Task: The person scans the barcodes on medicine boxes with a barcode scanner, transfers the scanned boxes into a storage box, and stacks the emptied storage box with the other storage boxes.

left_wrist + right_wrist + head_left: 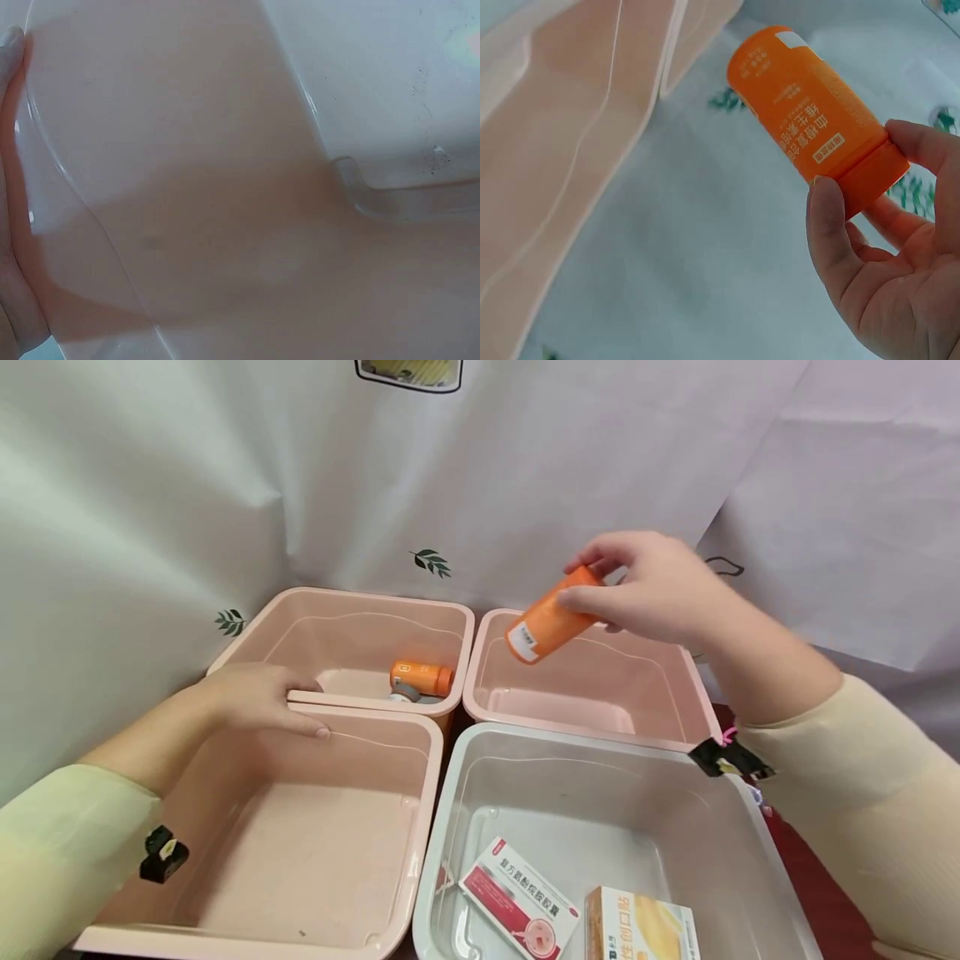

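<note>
Right of centre, the right hand (648,585) pinches a tilted orange bottle (550,620), white-lettered, cap (871,180) partly covered! Left hand (251,696) rests on a tub (431,818), centre-left; fingers half-hidden, grip unclear.

Four bins (315,852) on a dark-red surface (813,878)
</note>
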Demonstrator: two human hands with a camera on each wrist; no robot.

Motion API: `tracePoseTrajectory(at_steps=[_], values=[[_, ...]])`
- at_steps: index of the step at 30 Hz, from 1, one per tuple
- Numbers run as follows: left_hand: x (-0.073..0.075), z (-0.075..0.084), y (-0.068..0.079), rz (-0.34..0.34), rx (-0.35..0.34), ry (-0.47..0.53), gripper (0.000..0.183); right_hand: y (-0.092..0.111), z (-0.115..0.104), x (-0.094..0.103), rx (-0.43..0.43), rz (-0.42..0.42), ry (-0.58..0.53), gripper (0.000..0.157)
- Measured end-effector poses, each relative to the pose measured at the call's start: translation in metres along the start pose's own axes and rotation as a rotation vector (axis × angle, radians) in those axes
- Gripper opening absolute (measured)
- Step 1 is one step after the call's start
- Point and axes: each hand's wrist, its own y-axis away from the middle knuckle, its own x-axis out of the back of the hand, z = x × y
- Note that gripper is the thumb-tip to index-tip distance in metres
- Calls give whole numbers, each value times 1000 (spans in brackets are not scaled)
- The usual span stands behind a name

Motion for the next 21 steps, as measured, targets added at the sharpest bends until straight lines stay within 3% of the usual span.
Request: tracePoseTrajectory(at_steps=[4, 10, 21], values=[[0, 3, -2, 0, 2, 13, 53, -12, -11, -23, 20, -28, -108, 38], [-2, 5, -3, -4, 1, 7, 53, -28, -24, -53, 49, -72, -164, 38], [5, 8, 0, -11, 6, 8, 52, -41, -31, -84, 77, -77, -225, 35]])
